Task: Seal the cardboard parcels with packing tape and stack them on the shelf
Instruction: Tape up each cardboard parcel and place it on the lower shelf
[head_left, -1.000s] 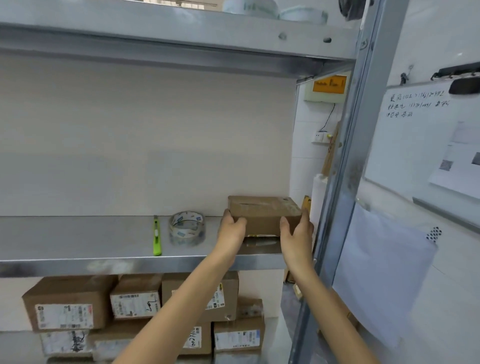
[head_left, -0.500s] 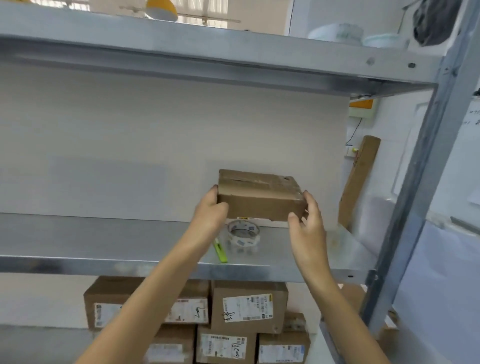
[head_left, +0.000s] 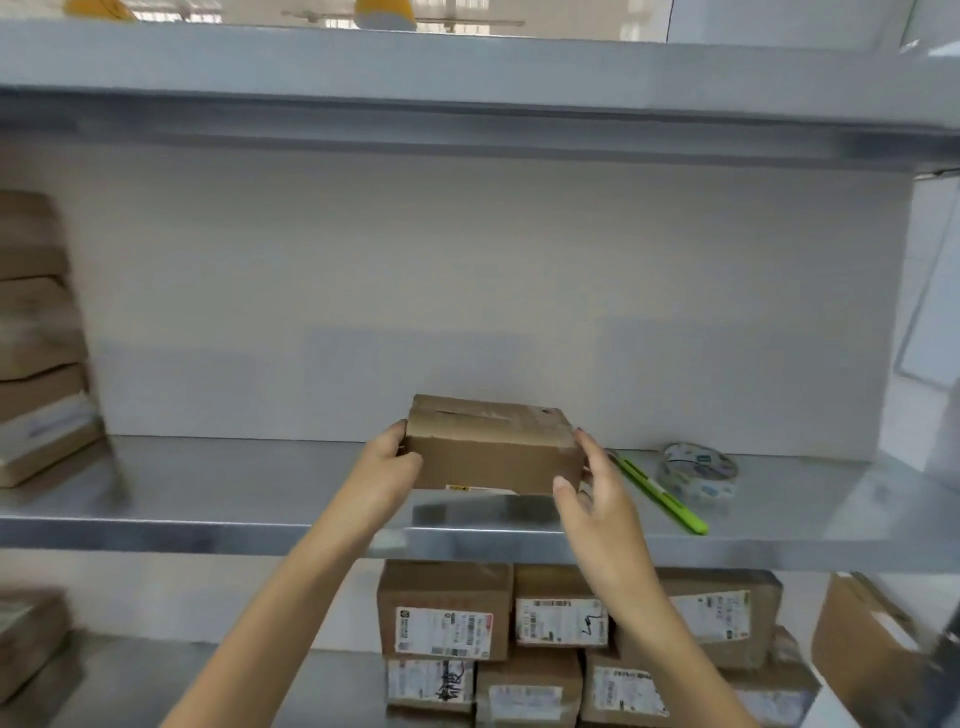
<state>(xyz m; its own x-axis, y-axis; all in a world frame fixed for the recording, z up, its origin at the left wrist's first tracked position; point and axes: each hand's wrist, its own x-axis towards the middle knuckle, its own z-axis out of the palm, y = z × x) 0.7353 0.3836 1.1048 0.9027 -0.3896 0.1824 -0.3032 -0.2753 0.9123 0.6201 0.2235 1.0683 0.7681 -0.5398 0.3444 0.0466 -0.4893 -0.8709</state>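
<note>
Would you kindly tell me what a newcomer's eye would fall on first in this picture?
A small cardboard parcel sits centre frame, held at its ends by the left hand and right hand over the steel middle shelf. To its right on that shelf lie a green utility knife and a roll of packing tape. Below, labelled boxes are stacked on the lower shelf.

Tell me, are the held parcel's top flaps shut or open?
Shut: on the parcel top flaps lie flat, tape seemingly across the seam.
</note>
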